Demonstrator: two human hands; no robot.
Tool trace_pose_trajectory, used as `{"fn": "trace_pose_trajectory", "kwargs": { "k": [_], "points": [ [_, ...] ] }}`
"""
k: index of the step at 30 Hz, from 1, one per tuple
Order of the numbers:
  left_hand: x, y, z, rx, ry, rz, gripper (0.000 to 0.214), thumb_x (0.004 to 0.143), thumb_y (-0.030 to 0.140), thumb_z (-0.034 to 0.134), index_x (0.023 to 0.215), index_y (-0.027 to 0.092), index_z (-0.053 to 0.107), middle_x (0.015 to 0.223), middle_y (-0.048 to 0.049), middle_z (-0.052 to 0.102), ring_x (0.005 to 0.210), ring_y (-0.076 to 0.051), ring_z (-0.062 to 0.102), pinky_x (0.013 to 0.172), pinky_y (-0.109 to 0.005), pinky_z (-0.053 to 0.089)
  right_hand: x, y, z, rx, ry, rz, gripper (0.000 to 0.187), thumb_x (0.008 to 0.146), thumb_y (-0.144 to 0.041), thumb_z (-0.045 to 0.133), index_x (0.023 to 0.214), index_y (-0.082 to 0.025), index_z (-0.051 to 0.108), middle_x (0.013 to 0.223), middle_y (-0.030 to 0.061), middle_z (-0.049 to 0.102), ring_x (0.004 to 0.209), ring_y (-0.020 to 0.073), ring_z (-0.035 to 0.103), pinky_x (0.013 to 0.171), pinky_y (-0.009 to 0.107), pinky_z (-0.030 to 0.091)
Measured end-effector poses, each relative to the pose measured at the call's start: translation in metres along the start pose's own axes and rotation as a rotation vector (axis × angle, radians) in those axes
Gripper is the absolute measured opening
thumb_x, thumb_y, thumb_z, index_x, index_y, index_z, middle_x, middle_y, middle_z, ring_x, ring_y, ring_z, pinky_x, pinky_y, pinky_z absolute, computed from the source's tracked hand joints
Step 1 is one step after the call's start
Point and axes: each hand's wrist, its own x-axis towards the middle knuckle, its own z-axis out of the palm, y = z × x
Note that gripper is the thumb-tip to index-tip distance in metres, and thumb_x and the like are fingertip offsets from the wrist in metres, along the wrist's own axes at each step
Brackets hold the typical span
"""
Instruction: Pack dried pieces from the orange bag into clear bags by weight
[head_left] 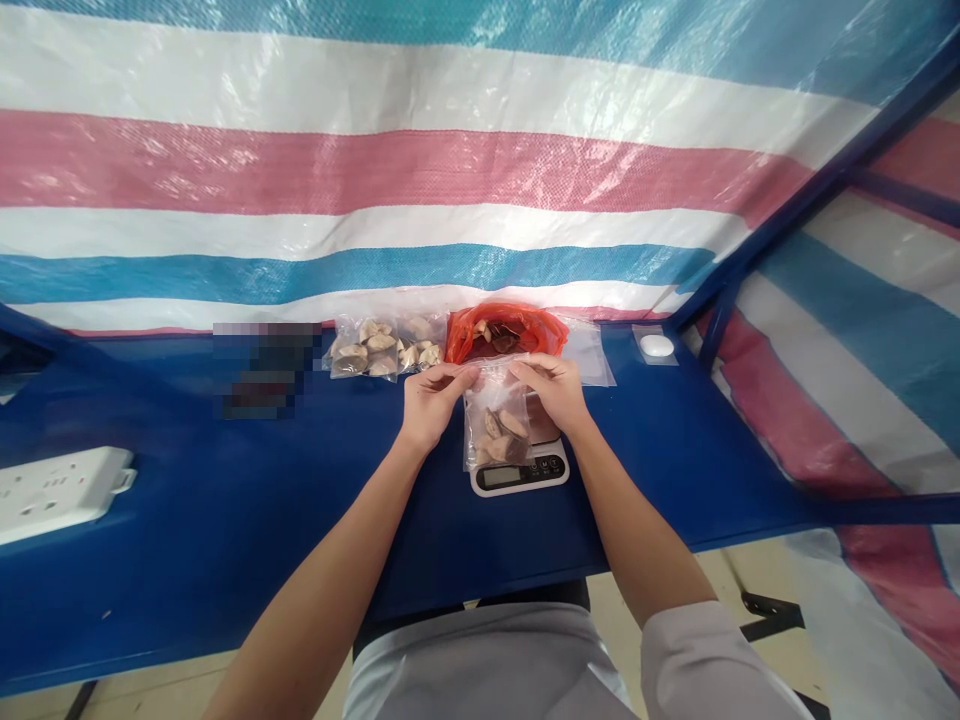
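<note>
Between my two hands hangs a clear zip bag (499, 425) with several pale brown dried slices in its lower part. My left hand (435, 398) pinches the top edge at its left corner, and my right hand (553, 388) pinches the same edge on the right. Under and behind the bag is a white kitchen scale (521, 480) with a dark display and buttons; the bag and my right hand hide part of its brown plate. Just beyond my hands, an open red plastic bag (540, 325) holds more dark and pale pieces.
Filled clear bags (365, 352) lie left of the red bag, and flat clear bags (596, 352) lie to its right. A white oval object (657, 346) sits at the back right. On the blue table (300, 520), a white power strip (64, 490) lies far left. Striped sheeting (375, 170) rises behind.
</note>
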Motion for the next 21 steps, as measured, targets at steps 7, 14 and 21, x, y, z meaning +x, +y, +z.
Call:
{"fn": "trace_pose_trajectory", "kwargs": {
  "k": [7, 14, 21],
  "points": [
    [-0.0004, -0.0005, 0.0038, -0.015, -0.019, -0.070, 0.033, 0.065, 0.046, 0.088, 0.082, 0.018, 0.082, 0.080, -0.0061, 0.078, 0.071, -0.018, 0.068, 0.073, -0.031, 0.056, -0.0014, 0.0014, 0.0021, -0.025, 0.024, -0.005, 0.033, 0.071, -0.053, 0.079, 0.071, -0.021, 0.075, 0.068, 0.0023, 0.073, 0.067, 0.0186, 0.069, 0.067, 0.033, 0.059],
    [0.0017, -0.0024, 0.0038, 0.040, -0.009, -0.061, 0.036, 0.064, 0.050, 0.088, 0.077, 0.017, 0.081, 0.075, -0.0058, 0.077, 0.067, -0.018, 0.067, 0.068, -0.030, 0.056, -0.0024, 0.0022, 0.0014, -0.036, -0.010, -0.014, 0.030, 0.075, -0.051, 0.077, 0.072, -0.021, 0.073, 0.071, 0.0012, 0.073, 0.067, 0.0173, 0.069, 0.068, 0.031, 0.058],
    [0.0007, -0.0017, 0.0045, 0.066, -0.016, -0.048, 0.036, 0.066, 0.050, 0.087, 0.079, 0.017, 0.081, 0.077, -0.0060, 0.077, 0.069, -0.018, 0.067, 0.069, -0.030, 0.056, -0.0012, 0.0082, 0.0030, -0.015, -0.016, -0.036, 0.024, 0.077, -0.045, 0.077, 0.084, -0.022, 0.076, 0.078, 0.0015, 0.076, 0.074, 0.0179, 0.071, 0.072, 0.031, 0.058]
  ]
}}
